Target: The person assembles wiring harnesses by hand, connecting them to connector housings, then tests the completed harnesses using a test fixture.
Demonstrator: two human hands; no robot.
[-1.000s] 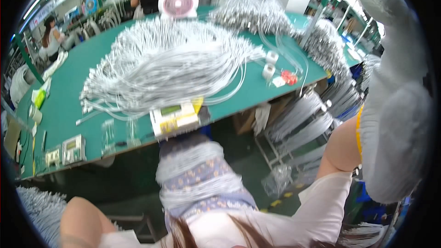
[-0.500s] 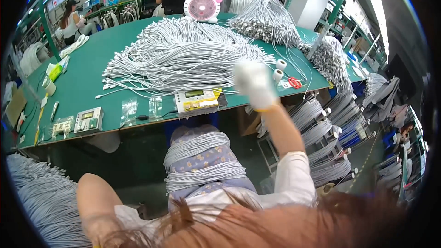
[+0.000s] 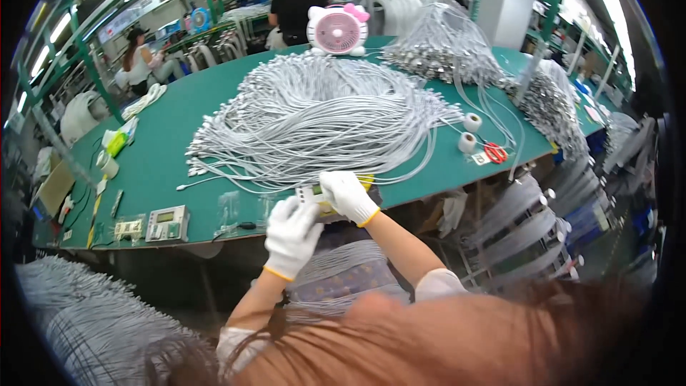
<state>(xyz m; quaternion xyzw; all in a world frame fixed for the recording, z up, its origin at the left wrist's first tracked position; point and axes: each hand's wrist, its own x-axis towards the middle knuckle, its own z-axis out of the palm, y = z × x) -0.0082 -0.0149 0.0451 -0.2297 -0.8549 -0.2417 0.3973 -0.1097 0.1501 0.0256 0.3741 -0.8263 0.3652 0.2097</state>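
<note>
The right grip (image 3: 348, 196) covers much of a white device (image 3: 307, 193), so its face is mostly hidden. Fingers on both grips are bent, but I cannot tell whether either one pinches anything. Brown hair (image 3: 300, 325) partly screens the near side, and the bundled cables (image 3: 343, 264) on the lap are blurred and partly covered by the arms.

On the green worktop (image 3: 236, 86) are two white rolls (image 3: 466, 143), one pair of red scissors (image 3: 494, 152), one pink-and-white fan (image 3: 339, 30) and, near left, one second device (image 3: 168, 224) with a screen. The grey cables (image 3: 321, 121) in the large heap are too many to count.

The white device lies at the worktop's near edge, beneath the right grip and just beyond the left grip (image 3: 293, 234); the heap lies farther off.
</note>
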